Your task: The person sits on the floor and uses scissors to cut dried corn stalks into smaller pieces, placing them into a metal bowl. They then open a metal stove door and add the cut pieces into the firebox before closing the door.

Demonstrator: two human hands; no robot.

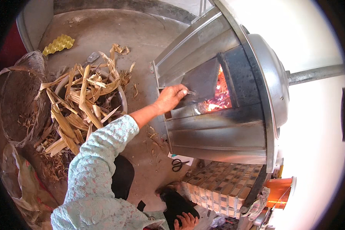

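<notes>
My left hand (171, 96) reaches across to the metal stove (218, 134), thumb and fingers closed on the small handle of its dark stove door (203, 78). The door stands partly open. Flames and glowing embers (221, 94) show in the gap beside it. At the lower edge my right hand (187, 221) rests on the dark cloth over my knee, fingers apart and holding nothing; part of it is cut off by the frame.
Dry corn husks and stalks (82, 96) heap over a basin (122, 100) at left, beside a wicker basket (21, 99). Black-handled scissors (178, 165) lie near a brick-patterned block (218, 184). A yellow egg tray (59, 44), a sack (28, 184) and an orange bucket (278, 193) stand around.
</notes>
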